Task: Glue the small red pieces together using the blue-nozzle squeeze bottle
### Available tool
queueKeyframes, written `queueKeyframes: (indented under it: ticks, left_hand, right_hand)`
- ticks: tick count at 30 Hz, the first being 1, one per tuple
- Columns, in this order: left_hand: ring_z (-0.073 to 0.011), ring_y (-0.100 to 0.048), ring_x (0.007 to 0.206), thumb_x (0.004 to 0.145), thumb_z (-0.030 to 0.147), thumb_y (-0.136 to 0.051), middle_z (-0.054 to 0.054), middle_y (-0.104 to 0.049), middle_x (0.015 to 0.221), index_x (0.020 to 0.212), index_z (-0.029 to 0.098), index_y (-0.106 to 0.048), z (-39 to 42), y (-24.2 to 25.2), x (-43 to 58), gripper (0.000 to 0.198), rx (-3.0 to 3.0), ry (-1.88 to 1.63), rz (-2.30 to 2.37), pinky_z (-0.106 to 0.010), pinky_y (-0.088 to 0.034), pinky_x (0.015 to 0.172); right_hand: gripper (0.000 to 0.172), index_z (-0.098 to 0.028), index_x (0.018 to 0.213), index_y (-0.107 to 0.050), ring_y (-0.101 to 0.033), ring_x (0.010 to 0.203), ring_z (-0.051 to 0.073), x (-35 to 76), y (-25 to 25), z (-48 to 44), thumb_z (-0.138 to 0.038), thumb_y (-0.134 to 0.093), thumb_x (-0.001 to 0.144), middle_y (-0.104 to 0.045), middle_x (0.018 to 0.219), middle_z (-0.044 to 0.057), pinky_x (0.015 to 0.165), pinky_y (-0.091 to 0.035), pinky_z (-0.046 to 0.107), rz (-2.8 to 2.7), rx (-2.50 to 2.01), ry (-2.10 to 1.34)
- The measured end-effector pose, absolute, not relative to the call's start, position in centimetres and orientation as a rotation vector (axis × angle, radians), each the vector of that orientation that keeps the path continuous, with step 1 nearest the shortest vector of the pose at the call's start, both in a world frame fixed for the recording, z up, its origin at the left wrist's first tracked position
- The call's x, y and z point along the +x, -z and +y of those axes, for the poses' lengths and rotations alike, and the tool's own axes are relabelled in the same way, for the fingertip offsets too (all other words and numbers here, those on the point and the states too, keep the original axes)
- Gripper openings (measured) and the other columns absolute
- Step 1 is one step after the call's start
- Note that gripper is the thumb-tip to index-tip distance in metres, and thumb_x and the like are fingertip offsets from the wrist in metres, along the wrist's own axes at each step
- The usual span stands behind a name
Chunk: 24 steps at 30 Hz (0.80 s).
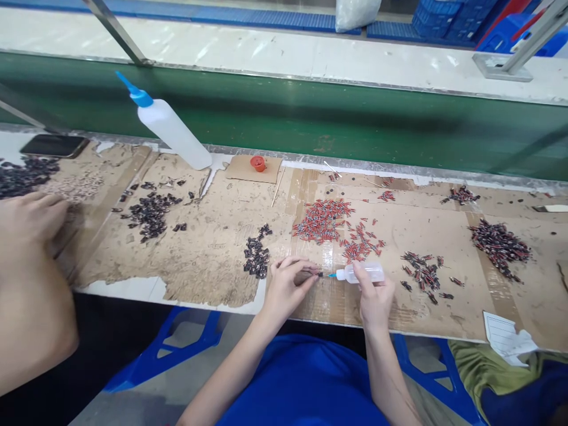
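Observation:
Between thumb and fingertips, my left hand (290, 284) pinches a small black part (320, 274). My right hand (376, 296) is wrapped around a small clear squeeze bottle (364, 273), lying sideways, its blue needle tip (332, 275) at or very near the black part. Just left of my left hand is a pile of black parts (256, 255). Beyond my hands lies a heap of small red-and-silver pieces (323, 220), with a looser group (361, 241) beside it. To the right of my right hand are black-and-red assembled pieces (421, 271).
A co-worker's arm (33, 284) reaches in at the left, near black parts (151, 214). A large white bottle (175, 133) leans at the back, near a red cap (257, 163) on cardboard. A phone (54, 145) lies back left; another dark-red pile (499, 247) sits right. A green belt (310, 121) runs behind.

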<state>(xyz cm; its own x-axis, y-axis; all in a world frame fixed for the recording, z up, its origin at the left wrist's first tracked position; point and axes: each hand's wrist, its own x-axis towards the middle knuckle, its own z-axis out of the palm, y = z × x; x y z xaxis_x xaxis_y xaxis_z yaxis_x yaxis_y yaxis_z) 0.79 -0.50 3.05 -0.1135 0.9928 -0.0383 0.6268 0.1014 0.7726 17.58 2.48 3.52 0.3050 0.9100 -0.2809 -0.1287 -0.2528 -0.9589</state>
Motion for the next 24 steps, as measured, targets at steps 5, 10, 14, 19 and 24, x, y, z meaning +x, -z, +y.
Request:
queueKeyframes:
  ticks: [5,10,14,19,24]
  left_hand:
    - [-0.0222,-0.066,0.099,0.075,0.015,-0.072,0.001,-0.077,0.088,0.081,0.027,-0.072,-0.43,-3.12,0.8,0.013,1.563,-0.825,1.799,-0.044,-0.038,0.098]
    - [-0.0217,-0.066,0.099,0.075,0.015,-0.071,0.001,-0.077,0.088,0.08,0.027,-0.071,-0.47,-2.97,0.85,0.013,1.567,-0.836,1.799,-0.044,-0.04,0.098]
    - [-0.0222,-0.066,0.1,0.075,0.015,-0.072,0.001,-0.077,0.089,0.081,0.027,-0.072,-0.46,-3.13,0.85,0.013,1.56,-0.803,1.808,-0.046,-0.039,0.099]
    - [-0.0226,-0.066,0.099,0.074,0.014,-0.073,0.0,-0.077,0.088,0.08,0.026,-0.072,-0.35,-3.35,0.85,0.013,1.56,-0.792,1.812,-0.047,-0.039,0.098]
    - [-0.0228,-0.067,0.098,0.073,0.014,-0.073,0.0,-0.077,0.086,0.08,0.027,-0.072,-0.27,-3.42,0.86,0.014,1.563,-0.794,1.813,-0.048,-0.039,0.099]
  right_hand:
    - [0.03,-0.016,0.061,-0.068,-0.057,0.057,0.017,17.08,-3.54,2.18,-0.046,-0.075,0.066,-0.066,0.06,0.003,0.056,-0.048,0.029,-0.964,-1.534,-1.091]
    - [0.028,-0.017,0.062,-0.069,-0.06,0.056,0.018,17.04,-3.76,2.21,-0.044,-0.072,0.067,-0.068,0.06,0.004,0.056,-0.049,0.029,-1.07,-1.559,-1.055]
    - [0.027,-0.016,0.062,-0.07,-0.06,0.056,0.018,16.91,-3.77,2.21,-0.043,-0.074,0.066,-0.069,0.06,0.004,0.056,-0.05,0.029,-1.064,-1.542,-1.075]
    - [0.028,-0.016,0.063,-0.07,-0.059,0.056,0.017,16.75,-3.71,2.16,-0.044,-0.074,0.067,-0.069,0.06,0.004,0.057,-0.049,0.029,-1.053,-1.549,-1.058]
    - [0.032,-0.016,0.064,-0.07,-0.059,0.058,0.018,16.88,-3.46,2.06,-0.047,-0.074,0.067,-0.069,0.062,0.005,0.058,-0.05,0.03,-1.026,-1.59,-1.018]
